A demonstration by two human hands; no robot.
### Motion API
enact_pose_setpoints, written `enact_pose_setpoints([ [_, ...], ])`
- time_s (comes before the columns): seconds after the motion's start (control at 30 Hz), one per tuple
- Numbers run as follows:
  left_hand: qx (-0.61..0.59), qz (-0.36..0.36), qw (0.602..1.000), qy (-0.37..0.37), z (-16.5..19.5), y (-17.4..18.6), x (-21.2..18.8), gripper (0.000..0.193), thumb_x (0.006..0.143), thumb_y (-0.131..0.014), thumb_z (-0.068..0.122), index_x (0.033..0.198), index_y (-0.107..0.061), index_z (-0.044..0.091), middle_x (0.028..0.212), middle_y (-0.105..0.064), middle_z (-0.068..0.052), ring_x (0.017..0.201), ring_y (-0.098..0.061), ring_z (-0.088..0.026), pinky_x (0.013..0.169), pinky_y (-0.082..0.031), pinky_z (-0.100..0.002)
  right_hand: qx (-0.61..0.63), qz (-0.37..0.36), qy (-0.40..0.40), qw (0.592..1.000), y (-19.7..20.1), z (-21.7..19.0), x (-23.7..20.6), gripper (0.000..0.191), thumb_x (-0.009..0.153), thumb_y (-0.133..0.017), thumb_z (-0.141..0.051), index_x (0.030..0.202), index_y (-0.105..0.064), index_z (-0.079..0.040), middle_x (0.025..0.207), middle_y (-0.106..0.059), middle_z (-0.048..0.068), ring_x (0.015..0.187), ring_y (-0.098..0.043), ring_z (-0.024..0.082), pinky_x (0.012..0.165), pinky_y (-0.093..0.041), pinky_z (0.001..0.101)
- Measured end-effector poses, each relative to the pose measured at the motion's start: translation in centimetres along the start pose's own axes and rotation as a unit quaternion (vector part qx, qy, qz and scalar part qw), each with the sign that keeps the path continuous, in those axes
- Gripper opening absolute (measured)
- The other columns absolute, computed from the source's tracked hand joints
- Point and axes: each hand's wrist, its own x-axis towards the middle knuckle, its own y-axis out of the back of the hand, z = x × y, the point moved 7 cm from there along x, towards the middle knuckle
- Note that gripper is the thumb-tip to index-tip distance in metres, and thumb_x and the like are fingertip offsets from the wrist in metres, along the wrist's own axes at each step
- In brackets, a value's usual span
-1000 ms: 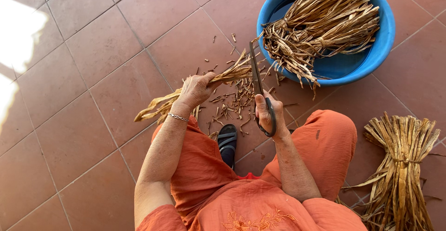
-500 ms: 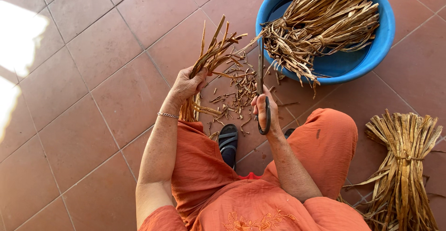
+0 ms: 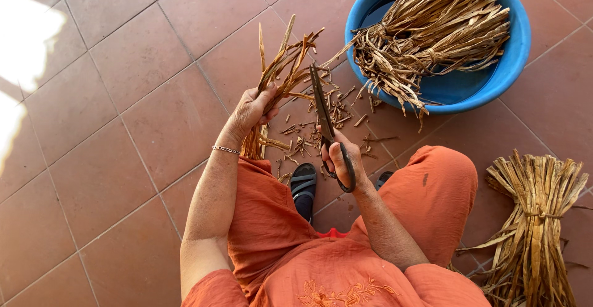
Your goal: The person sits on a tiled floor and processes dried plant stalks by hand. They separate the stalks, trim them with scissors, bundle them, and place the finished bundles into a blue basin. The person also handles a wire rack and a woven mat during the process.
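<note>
Left hand [image 3: 252, 110] closed around a small bunch of dried leaf strips [image 3: 281, 75], gripped near its middle, tips fanned upward toward the far side, lower ends hanging in front of the orange-clad knee. Right hand [image 3: 343, 159] wrapped through the handles of dark scissors [image 3: 323, 121]; blades point away, tips just beside the ragged ends of the bunch. Blades look near closed, gap hard to read.

Surroundings: short cut scraps [image 3: 321, 128] scattered on the tiled floor [image 3: 111, 97] between the hands and a blue basin [image 3: 451, 88] at far right, which holds a larger tied bundle of the same strips. Another tied sheaf [image 3: 537, 220] lies at near right beside the knee. A dark sandal [image 3: 303, 186] shows between the knees.

Judgement on doing the trim well: hold the bunch tight and square so the ends line up, present only the uneven tips to the blades, cut across the strips rather than along them, and keep the gripping fingers well back from the cutting line. Dry strips may splinter, so a firm single snip should serve better than nibbling
</note>
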Motion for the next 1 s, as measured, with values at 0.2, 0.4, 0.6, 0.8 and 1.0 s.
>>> enact_pose_setpoints([
  [0.2, 0.007, -0.033, 0.999, -0.035, 0.3, -0.7, -0.2, 0.036, 0.107, -0.053, 0.042, 0.094, -0.064, 0.01, 0.059, -0.05, 0.003, 0.049, -0.038, -0.006, 0.045, -0.031, -0.025, -0.039, 0.021, -0.032, 0.999, 0.4, 0.6, 0.4, 0.08, 0.102, -0.047, -0.061, 0.15, -0.049, 0.003, 0.071, -0.056, -0.002, 0.053, -0.045, 0.002, 0.048, -0.037, 0.0198],
  [0.4, 0.003, -0.03, 0.999, -0.01, -0.3, -0.9, 0.1, 0.029, 0.105, -0.06, 0.035, 0.093, -0.067, 0.01, 0.06, -0.045, 0.005, 0.051, -0.037, -0.005, 0.046, -0.029, -0.025, -0.343, 0.113, 0.025, 0.932, 2.0, -1.7, 0.6, 0.07, 0.099, -0.057, -0.065, 0.14, -0.061, -0.008, 0.074, -0.063, 0.0, 0.065, -0.061, 0.007, 0.062, -0.051, 0.0271],
  [0.6, -0.017, -0.043, 0.999, -0.019, -0.6, -0.7, 0.4, 0.029, 0.105, -0.062, 0.032, 0.093, -0.067, 0.006, 0.059, -0.047, 0.006, 0.049, -0.036, -0.004, 0.044, -0.026, -0.025, -0.386, 0.12, 0.011, 0.915, 3.1, -3.4, 0.6, 0.071, 0.093, -0.065, -0.062, 0.137, -0.064, -0.007, 0.077, -0.063, 0.002, 0.065, -0.06, 0.011, 0.061, -0.051, 0.0315],
  [0.8, -0.001, -0.045, 0.999, -0.026, -0.8, -0.5, 0.2, 0.03, 0.103, -0.061, 0.031, 0.094, -0.075, 0.007, 0.056, -0.043, 0.008, 0.047, -0.034, -0.004, 0.043, -0.025, -0.025, -0.392, 0.114, -0.002, 0.913, 3.3, -4.2, 0.7, 0.068, 0.091, -0.07, -0.059, 0.135, -0.068, -0.007, 0.072, -0.061, 0.0, 0.063, -0.059, 0.01, 0.061, -0.05, 0.0313],
  [1.0, 0.03, -0.015, 0.999, -0.032, -0.4, 0.2, 0.0, 0.033, 0.105, -0.062, 0.032, 0.092, -0.072, 0.003, 0.056, -0.048, 0.007, 0.047, -0.037, -0.004, 0.043, -0.028, -0.025, -0.398, 0.091, 0.024, 0.912, 3.3, -5.4, 0.8, 0.068, 0.088, -0.073, -0.057, 0.133, -0.068, -0.006, 0.074, -0.063, 0.0, 0.062, -0.058, 0.01, 0.058, -0.049, 0.029],
])
